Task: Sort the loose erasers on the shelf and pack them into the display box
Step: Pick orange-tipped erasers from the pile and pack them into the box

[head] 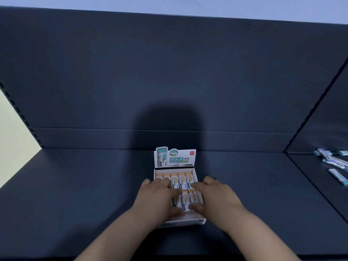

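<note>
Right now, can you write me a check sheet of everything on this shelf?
Surface: dark shelf, bare around the box.
Job's things: display box open, header card upright; orange erasers packed in rows.
Clutter: loose blue erasers on the neighbouring shelf, far right.
Hands: left hand and right hand lie flat on the erasers in the box, gripping nothing.
Cables: nothing seen.
Surroundings: dark back panel, pale wall above.

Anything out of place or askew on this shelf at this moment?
Yes. Several loose blue-sleeved erasers lie scattered at odd angles on the adjoining shelf section at far right, outside the display box. Inside the box, the orange-sleeved erasers sit in tidy rows, with the left hand and right hand resting flat on them. No damage shows.
</note>
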A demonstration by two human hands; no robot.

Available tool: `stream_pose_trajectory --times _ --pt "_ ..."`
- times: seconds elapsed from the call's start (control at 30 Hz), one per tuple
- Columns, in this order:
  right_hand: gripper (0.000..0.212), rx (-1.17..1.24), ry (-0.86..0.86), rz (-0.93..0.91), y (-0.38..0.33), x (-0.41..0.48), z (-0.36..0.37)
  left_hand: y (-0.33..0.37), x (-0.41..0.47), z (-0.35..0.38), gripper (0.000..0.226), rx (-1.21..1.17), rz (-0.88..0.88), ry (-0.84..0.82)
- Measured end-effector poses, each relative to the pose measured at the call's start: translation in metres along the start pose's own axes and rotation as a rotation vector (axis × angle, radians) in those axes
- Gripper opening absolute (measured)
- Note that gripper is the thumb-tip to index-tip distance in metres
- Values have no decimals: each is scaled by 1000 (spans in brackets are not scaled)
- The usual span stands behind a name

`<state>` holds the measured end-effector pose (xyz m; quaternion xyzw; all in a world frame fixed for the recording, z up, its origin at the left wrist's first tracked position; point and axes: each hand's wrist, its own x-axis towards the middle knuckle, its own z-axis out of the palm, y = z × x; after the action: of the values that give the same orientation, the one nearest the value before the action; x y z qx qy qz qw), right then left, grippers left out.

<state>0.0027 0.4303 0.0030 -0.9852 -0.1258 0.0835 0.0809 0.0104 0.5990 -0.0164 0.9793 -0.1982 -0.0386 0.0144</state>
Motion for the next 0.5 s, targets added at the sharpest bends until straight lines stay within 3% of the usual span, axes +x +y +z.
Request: stream_pose_trajectory --times 0.2,0.37,0.5 --pt "51 96 184 -21 17 -6 -5 19 2 -7 48 -110 -5 253" --pt "54 131 221 -36 51 -19 -7 64 14 -4 43 -91 65 389" --pt "54 137 228 -50 94 -36 -12 110 27 -5 46 -67 62 397"
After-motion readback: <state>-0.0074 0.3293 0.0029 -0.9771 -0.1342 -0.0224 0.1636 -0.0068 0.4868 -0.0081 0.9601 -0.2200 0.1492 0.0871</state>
